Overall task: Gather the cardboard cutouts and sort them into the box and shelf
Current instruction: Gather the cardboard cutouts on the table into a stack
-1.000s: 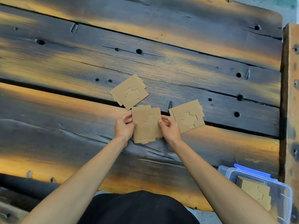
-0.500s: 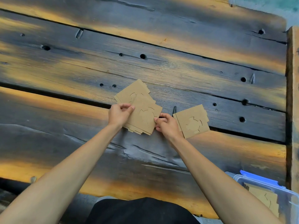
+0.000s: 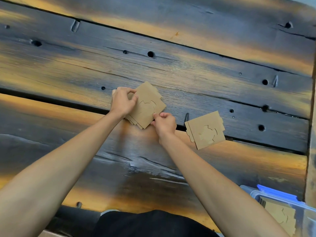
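A stack of brown cardboard cutouts lies on the dark wooden table near its middle. My left hand grips the stack's left edge, thumb on top. My right hand pinches the stack's lower right corner. A second small pile of cutouts lies flat to the right, untouched. A clear plastic box with a blue latch sits at the lower right and holds more cutouts. No shelf is in view.
The table is made of wide planks with gaps, knots and holes. A lighter wooden post runs along the right edge. My dark clothing shows at the bottom, against the table's front edge.
The stack I held in both hands has moved up and left onto the upper-left cutouts, making one pile. My hands shifted with it. The right pile stayed put.
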The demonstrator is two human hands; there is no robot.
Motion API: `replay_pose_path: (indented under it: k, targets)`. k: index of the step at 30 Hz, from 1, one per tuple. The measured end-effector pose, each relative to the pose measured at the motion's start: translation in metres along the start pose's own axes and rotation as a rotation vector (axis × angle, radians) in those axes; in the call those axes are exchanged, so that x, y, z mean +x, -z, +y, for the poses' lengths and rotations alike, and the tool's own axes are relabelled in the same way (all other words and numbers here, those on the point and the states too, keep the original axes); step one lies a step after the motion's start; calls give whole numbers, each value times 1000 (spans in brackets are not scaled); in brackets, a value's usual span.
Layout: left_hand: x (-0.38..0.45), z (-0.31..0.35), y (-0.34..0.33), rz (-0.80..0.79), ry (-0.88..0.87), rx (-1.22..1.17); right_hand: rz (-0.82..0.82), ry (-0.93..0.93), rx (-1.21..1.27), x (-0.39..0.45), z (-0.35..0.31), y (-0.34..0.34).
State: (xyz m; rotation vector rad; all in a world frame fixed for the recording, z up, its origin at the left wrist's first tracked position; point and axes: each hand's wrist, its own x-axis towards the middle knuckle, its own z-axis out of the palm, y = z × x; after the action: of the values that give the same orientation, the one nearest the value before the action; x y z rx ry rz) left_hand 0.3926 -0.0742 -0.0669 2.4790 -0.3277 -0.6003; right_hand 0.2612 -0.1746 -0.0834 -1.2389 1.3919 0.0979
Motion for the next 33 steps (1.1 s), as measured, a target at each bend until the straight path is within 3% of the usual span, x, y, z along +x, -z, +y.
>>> replay_pose_path:
  k: [10,16,23,33]
  targets:
    - [5,4,1,-18,74,-63,47,-51,54,6,-2,-11]
    - [0,1,4,-100,242,-269,-70,-67,106,4,-7,13]
    - [-46,-5,-9,-282,418,-705,-161,87,129,1,-14,48]
    - [-87,2,-30,-338,462,-821,-218,176,95,-12,-1,78]
